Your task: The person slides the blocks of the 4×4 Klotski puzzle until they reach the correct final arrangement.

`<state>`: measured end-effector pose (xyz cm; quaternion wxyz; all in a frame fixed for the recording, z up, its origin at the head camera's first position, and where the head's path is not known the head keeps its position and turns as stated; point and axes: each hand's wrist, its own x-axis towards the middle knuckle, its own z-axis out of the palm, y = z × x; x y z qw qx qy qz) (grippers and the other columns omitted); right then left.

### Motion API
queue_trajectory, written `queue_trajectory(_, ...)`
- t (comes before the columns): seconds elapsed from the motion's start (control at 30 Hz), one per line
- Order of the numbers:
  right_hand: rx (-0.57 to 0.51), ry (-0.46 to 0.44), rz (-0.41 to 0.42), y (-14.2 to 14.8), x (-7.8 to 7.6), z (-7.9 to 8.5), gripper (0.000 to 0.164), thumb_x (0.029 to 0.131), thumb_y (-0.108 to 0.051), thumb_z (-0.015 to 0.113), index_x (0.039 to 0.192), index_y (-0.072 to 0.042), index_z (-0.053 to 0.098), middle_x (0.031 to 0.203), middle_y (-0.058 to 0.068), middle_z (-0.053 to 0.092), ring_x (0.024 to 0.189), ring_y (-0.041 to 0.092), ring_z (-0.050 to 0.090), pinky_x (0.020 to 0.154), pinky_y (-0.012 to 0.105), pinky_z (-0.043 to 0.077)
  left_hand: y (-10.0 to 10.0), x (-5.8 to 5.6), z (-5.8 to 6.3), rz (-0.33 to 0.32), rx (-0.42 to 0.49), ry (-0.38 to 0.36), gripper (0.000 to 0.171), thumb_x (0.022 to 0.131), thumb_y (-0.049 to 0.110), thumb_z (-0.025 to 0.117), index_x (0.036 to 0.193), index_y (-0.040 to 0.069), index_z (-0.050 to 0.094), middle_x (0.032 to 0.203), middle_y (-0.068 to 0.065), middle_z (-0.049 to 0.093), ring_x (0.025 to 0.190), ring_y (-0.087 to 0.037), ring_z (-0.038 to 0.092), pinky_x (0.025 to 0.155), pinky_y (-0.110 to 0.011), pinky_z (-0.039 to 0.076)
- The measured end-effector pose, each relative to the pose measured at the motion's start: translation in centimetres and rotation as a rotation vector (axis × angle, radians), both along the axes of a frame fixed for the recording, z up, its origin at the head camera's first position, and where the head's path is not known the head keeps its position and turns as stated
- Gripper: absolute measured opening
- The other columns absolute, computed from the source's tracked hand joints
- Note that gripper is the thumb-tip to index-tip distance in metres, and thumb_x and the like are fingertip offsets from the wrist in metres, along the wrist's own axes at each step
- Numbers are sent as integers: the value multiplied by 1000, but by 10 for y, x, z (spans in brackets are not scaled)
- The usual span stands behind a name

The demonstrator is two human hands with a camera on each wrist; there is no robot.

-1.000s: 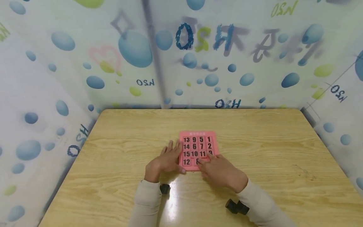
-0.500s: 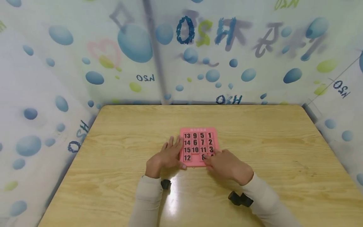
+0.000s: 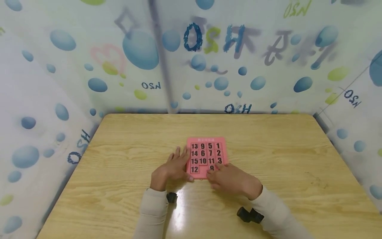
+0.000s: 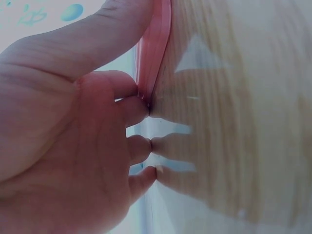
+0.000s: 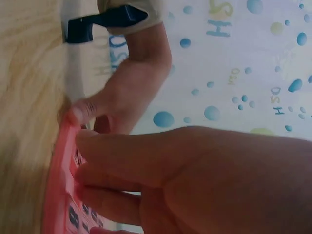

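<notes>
A pink number sliding puzzle (image 3: 203,171) lies on the table in front of me, its tiles in rows. In the head view, my left hand (image 3: 172,169) steadies it, fingers spread along the left edge and thumb at the near-left corner. The left wrist view shows that thumb (image 4: 105,34) against the pink frame (image 4: 156,48). My right hand (image 3: 232,179) reaches over the near-right part, fingertips at the tile marked 8 (image 3: 212,167). That hand hides the near-right corner. The bare slot is between 12 (image 3: 194,169) and 8, below 10 (image 3: 203,161).
The wooden table (image 3: 143,132) runs back to a wall (image 3: 191,83) printed with blue and green bubbles. Similar walls stand at both sides. Black wrist devices (image 3: 250,215) sit at the sleeves, close above the table.
Tile 8 has slid right, from between two columns to below 11, leaving the slot below 10. My right fingertips moved right with it, then back slightly left. My left hand stays on the puzzle.
</notes>
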<state>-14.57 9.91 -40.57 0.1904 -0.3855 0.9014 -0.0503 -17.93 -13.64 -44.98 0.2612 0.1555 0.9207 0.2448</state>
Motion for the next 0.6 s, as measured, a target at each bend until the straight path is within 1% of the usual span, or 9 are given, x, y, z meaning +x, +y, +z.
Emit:
queue_trajectory(0.03,-11,10,20,-3,1,-1,44,100,-28,58,140,-10,58,142,9,58,136,37,47,107,56,42,-1,1,0,-2,-6,2,115,80,35,81,159,7,2,166,-12,-6,151,-36,-13,123,-51,-3)
queue_trajectory(0.1,-43,4,28,-9,2,-2,46,101,-28,56,142,-8,55,146,10,54,139,39,42,111,57,37,-1,1,1,-6,-7,8,115,80,36,80,159,7,2,166,-13,-5,151,-37,-13,123,-52,-3)
queue_trajectory(0.17,-55,37,42,-14,1,-2,45,101,-28,55,142,-8,55,146,9,54,139,40,42,112,57,37,1,-2,1,-14,-6,16,114,81,37,80,159,7,3,166,-13,-5,151,-37,-13,123,-51,-3)
queue_trajectory(0.23,-70,57,36,-20,0,0,43,102,-28,54,140,-9,57,145,9,55,138,39,44,112,58,36,2,-4,2,-16,0,23,114,81,37,79,159,6,3,165,-14,-6,151,-37,-13,123,-52,-3)
queue_trajectory(0.3,-79,57,22,-27,-1,1,41,102,-28,54,139,-11,58,144,8,56,138,39,44,113,58,35,2,-5,3,-11,-6,23,114,81,37,79,159,6,2,165,-13,-6,151,-37,-14,123,-51,-3)
queue_trajectory(0.37,-80,52,13,-34,-1,0,41,102,-29,54,138,-12,59,145,7,56,139,38,43,114,57,34,2,-5,3,-12,-16,18,115,81,37,80,159,6,2,165,-13,-7,151,-37,-14,123,-52,-3)
queue_trajectory(0.47,-61,43,4,-41,2,-5,43,101,-31,54,141,-13,57,148,6,52,143,38,38,115,57,31,0,-3,2,-18,-26,11,116,80,36,81,159,5,2,165,-14,-6,151,-38,-13,123,-52,-3)
queue_trajectory(0.6,-23,81,7,-46,7,-11,45,101,-33,54,142,-14,56,149,4,50,144,36,36,115,57,32,-1,0,1,-18,-23,18,115,80,34,81,159,4,3,165,-15,-5,151,-39,-12,123,-53,-2)
